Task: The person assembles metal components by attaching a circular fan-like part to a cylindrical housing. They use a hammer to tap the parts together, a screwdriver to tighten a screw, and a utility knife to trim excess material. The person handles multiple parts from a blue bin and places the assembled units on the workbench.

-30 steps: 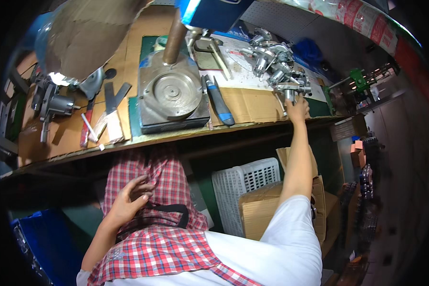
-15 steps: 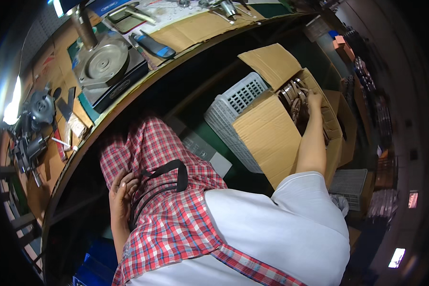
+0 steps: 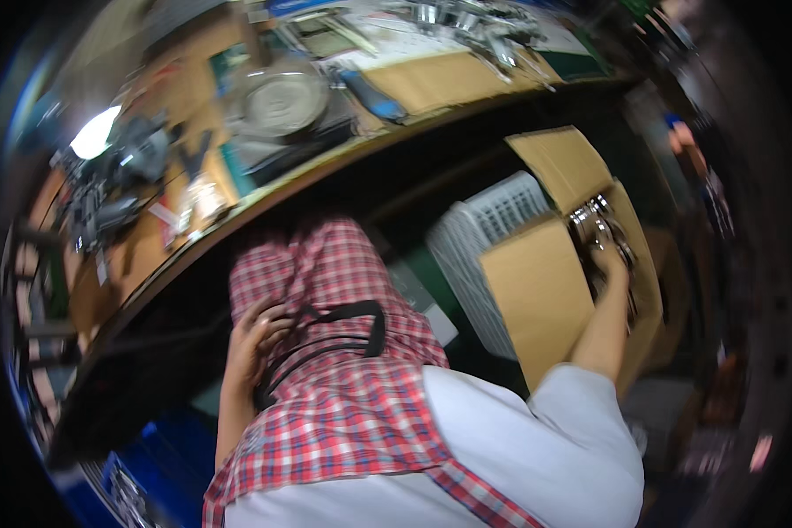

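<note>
My right hand (image 3: 607, 257) reaches down into an opened cardboard box (image 3: 537, 286) on my right, among shiny round metal parts (image 3: 588, 211). Its fingers touch these parts, but motion blur hides whether one is gripped. My left hand (image 3: 260, 333) rests on my lap, against the red checked apron (image 3: 348, 396). Its fingers are loosely bent and a little apart, with nothing seen in them. Beside that hand a black strap (image 3: 374, 330) loops over the apron.
A white plastic crate (image 3: 475, 273) stands left of the box, below the workbench edge (image 3: 326, 163). On the bench are a round metal machine base (image 3: 277, 101), a blue-and-black tool (image 3: 374, 97), metal parts (image 3: 493, 26) and a lit lamp (image 3: 95, 132). Blue bins (image 3: 163, 462) sit lower left.
The whole view has swung, so bench and box appear shifted right and lower, with more blur. My right hand has moved from the box's far right side toward the middle of the metal parts.
</note>
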The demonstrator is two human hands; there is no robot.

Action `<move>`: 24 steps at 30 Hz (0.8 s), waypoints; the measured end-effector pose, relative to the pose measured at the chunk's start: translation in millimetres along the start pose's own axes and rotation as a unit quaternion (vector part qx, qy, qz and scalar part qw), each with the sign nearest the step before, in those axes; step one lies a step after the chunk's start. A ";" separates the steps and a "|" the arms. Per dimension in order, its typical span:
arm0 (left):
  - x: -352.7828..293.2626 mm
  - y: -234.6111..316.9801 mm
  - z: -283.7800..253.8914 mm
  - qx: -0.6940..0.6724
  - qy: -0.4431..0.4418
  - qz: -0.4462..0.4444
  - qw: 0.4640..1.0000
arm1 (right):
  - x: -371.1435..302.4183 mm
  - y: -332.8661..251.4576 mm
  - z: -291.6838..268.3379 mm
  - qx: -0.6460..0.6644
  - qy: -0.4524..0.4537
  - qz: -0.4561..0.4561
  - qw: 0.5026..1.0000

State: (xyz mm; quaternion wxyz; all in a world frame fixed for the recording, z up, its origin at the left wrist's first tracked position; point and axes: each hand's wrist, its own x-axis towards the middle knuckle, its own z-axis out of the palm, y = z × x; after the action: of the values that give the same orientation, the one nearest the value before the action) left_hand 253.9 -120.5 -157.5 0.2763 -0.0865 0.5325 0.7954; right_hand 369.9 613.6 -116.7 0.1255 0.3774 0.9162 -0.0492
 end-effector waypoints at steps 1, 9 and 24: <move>5.5 3.4 -1.8 -0.003 -0.016 -0.005 1.000 | -7.6 20.7 -12.7 -0.085 0.031 0.064 0.994; 4.6 67.8 -18.3 0.039 0.167 0.214 0.962 | -159.3 -317.3 -110.3 0.320 0.421 -0.373 0.762; 77.1 182.9 -70.0 -0.194 0.273 0.339 0.879 | -114.8 -551.4 -81.8 0.120 0.259 -0.627 0.725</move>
State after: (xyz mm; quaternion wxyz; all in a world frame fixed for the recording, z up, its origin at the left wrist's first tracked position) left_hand 81.5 -207.6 -73.9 -0.1884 -0.1661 0.4188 0.8727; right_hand 44.4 159.1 -9.8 -0.2226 -0.2732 0.9273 -0.1265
